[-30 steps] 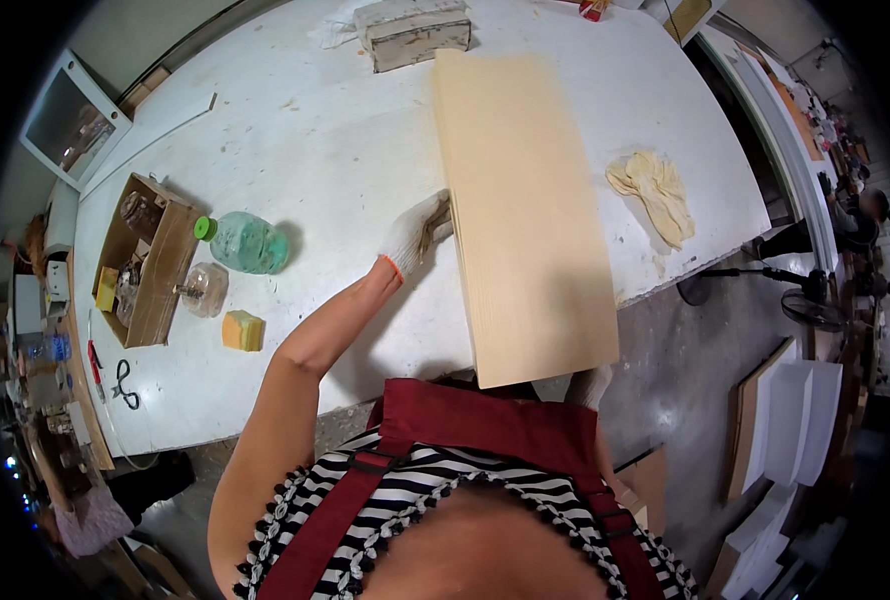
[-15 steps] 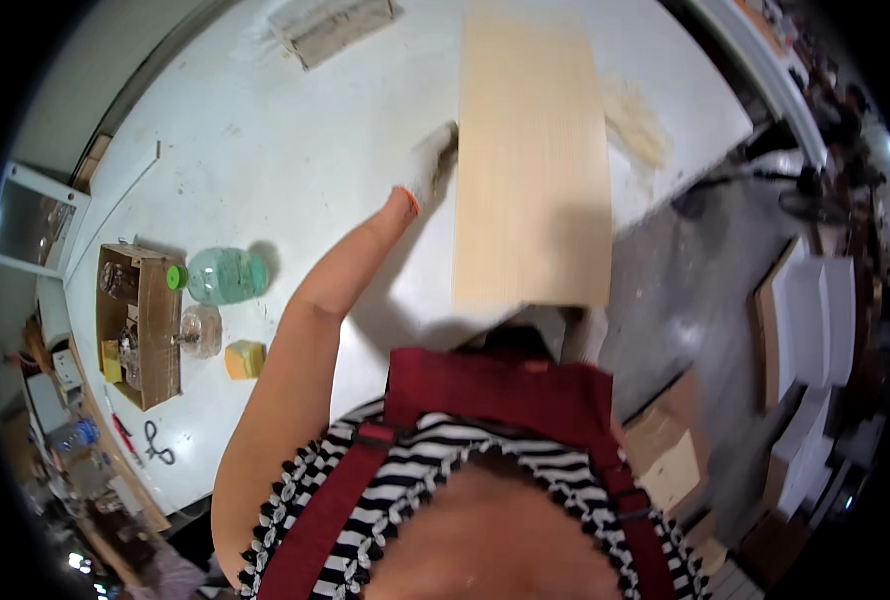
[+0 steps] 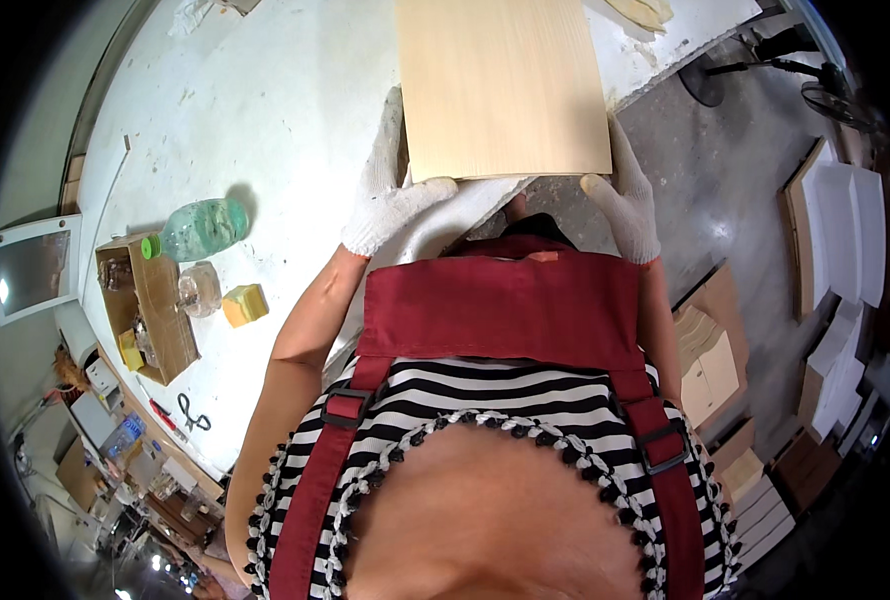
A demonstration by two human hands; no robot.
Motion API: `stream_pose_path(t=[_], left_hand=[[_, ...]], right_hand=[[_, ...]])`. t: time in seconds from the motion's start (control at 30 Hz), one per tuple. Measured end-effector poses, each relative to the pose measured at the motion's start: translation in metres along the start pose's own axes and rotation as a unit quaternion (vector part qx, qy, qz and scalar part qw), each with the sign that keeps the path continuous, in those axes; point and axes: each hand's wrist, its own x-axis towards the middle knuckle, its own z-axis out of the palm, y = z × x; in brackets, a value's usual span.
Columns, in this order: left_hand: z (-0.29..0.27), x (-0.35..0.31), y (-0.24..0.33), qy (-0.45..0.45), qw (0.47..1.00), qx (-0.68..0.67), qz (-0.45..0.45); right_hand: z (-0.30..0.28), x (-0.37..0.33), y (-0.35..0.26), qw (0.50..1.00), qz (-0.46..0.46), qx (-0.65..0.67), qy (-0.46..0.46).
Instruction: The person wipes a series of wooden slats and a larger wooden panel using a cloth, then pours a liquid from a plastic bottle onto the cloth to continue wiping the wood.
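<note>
2 hands, the left hand [image 3: 390,185] and the right hand [image 3: 629,195], hold a pale wood board [image 3: 505,90] at its 2 near corners. Both wear white gloves with orange at the cuffs. The left grip is clamped on the board, fingers along its left side and thumb across the near edge. The right grip matches it, fingers along the right side and thumb at the near edge, close to the corner.

The board reaches away from the person and passes out of view at the top. It extends over the white bench [image 3: 285,150], while its near right corner juts past the bench edge, above the grey floor [image 3: 710,185]. I cannot tell whether its far part rests on the bench.

Left on the bench, 1 green bottle [image 3: 205,230] lies on its side beside an open cardboard box [image 3: 170,320]. 1 clear container [image 3: 201,290] sits just beside the box, with 1 yellow block [image 3: 244,305] to its right. Nearer the person are black-handled scissors [image 3: 195,412] and a slim red tool [image 3: 165,415]. 1 pale cloth [image 3: 643,12] lies right of the board.

Beyond the bench, on the right, stand a black fan [image 3: 833,105] and white panels [image 3: 837,225]. The person wears a dark red apron [image 3: 500,305] over a striped top [image 3: 485,380].
</note>
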Motion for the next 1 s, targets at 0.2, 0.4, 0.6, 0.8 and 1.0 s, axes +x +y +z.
stream_pose_path(t=[0.2, 0.4, 0.6, 0.8, 1.0], left_hand=[[0.002, -0.009, -0.003, 0.005, 1.000, 0.008, -0.003], [0.000, -0.005, -0.012, 0.023, 0.999, -0.023, -0.007], [-0.001, -0.002, -0.014, 0.035, 0.999, -0.030, -0.015], [-0.003, -0.001, -0.012, 0.032, 0.999, -0.012, -0.015], [-0.009, -0.006, -0.007, 0.029, 0.996, -0.079, -0.039]], right_hand=[[0.000, -0.001, 0.007, 1.000, 0.006, 0.026, 0.010], [-0.002, 0.005, 0.010, 0.998, 0.005, 0.047, 0.035], [0.009, 0.007, 0.013, 0.995, -0.001, 0.059, 0.084], [0.007, 0.009, 0.001, 0.996, 0.009, 0.037, 0.079], [0.005, 0.008, -0.007, 0.997, 0.032, 0.044, 0.061]])
